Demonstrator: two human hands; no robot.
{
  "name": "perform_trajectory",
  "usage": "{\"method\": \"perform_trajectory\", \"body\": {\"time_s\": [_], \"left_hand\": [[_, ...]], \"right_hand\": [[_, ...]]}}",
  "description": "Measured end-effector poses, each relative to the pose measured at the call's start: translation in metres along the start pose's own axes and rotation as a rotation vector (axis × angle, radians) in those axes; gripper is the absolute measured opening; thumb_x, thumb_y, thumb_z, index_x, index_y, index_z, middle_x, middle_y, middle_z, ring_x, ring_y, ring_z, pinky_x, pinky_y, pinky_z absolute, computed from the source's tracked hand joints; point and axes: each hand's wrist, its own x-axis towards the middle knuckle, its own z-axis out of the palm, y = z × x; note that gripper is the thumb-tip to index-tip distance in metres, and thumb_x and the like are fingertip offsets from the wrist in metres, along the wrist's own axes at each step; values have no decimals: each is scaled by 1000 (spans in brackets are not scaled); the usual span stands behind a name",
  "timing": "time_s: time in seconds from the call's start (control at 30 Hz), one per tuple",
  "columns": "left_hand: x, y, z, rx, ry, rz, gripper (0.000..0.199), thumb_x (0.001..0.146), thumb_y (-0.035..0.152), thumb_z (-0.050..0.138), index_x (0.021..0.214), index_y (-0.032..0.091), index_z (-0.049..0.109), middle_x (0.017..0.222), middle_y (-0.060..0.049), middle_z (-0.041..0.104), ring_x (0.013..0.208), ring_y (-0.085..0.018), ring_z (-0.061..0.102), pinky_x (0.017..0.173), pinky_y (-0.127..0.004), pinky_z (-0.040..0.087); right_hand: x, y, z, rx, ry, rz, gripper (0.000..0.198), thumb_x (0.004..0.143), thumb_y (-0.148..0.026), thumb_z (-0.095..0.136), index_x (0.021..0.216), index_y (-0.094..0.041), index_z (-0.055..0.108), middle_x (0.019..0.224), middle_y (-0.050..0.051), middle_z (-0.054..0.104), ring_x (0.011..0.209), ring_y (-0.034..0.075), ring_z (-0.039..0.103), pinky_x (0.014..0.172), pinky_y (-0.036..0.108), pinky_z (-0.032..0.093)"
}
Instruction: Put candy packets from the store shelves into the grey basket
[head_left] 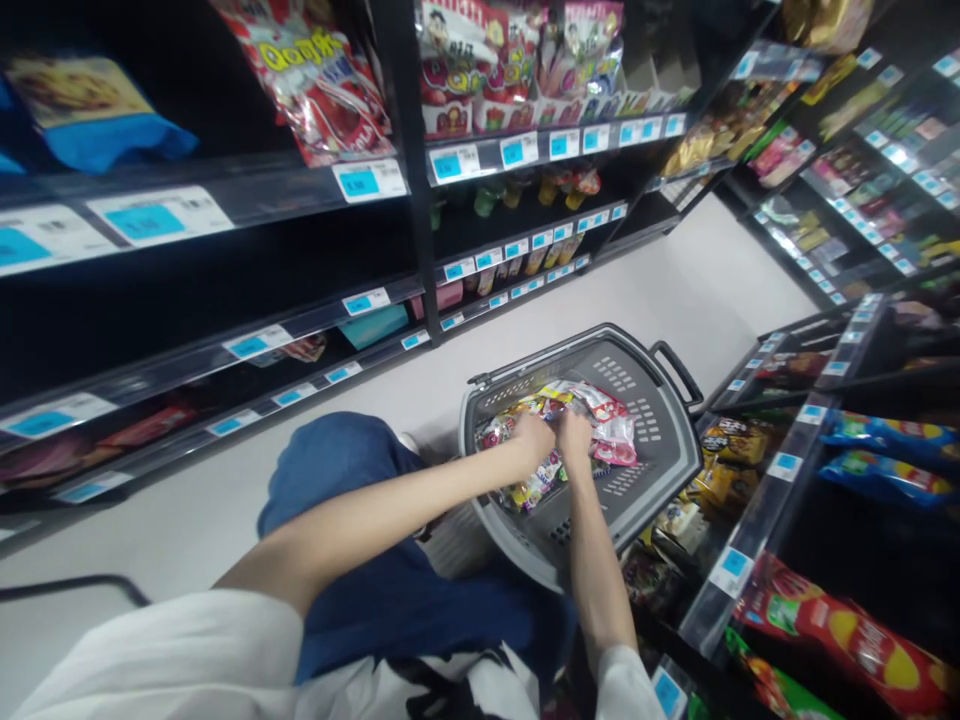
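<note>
A grey shopping basket stands on the floor in front of me, with several colourful snack bags heaped in it. Both hands reach down inside, close together over the heap. My left hand is closed, its fingers curled at the upper edge of a red and silver candy bag. Beside it, my right hand is a closed fist at that bag too. The fingertips of both hands are hidden, so the exact grip does not show.
Dark store shelves with price tags run along the left, holding red candy bags above. On the right, a shelf with chip bags stands close to the basket. Pale floor stretches ahead. My bent knee is left of the basket.
</note>
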Motion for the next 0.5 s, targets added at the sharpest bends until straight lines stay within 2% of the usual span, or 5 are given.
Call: {"method": "perform_trajectory", "body": {"time_s": [0.13,0.2,0.33,0.43,0.5], "left_hand": [[-4,-34,-40,48,223,-136,49,90,10,55,139,4,51,135,-26,57,124,-35,54,99,-44,42],[-7,-47,-47,64,252,-176,60,88,15,64,144,4,45,136,-27,55,124,-36,53,99,-43,43],[-12,-65,-45,72,217,-158,87,79,23,80,150,5,34,137,-28,53,125,-38,52,100,-43,45],[-15,-75,-42,28,207,-111,96,75,31,83,152,7,30,138,-26,54,127,-37,51,99,-41,47],[-17,-82,-42,-22,225,-71,94,74,36,84,150,10,35,134,-23,57,125,-36,54,97,-39,48]], "right_hand": [[2,9,-12,145,166,-168,28,95,-26,51,109,-16,72,122,16,64,120,29,52,103,35,40],[3,11,-13,344,240,-292,26,94,-29,51,103,-14,70,117,14,65,111,26,54,102,35,41],[-1,10,-13,871,314,-387,30,96,-44,47,94,-17,59,84,3,62,75,16,55,75,27,47],[-6,3,-17,1250,334,-378,33,90,-53,56,89,-20,52,71,-3,54,60,12,48,56,22,40],[-9,-1,-21,1423,355,-331,36,85,-56,61,89,-22,50,63,-7,48,52,10,43,50,21,35]]}}
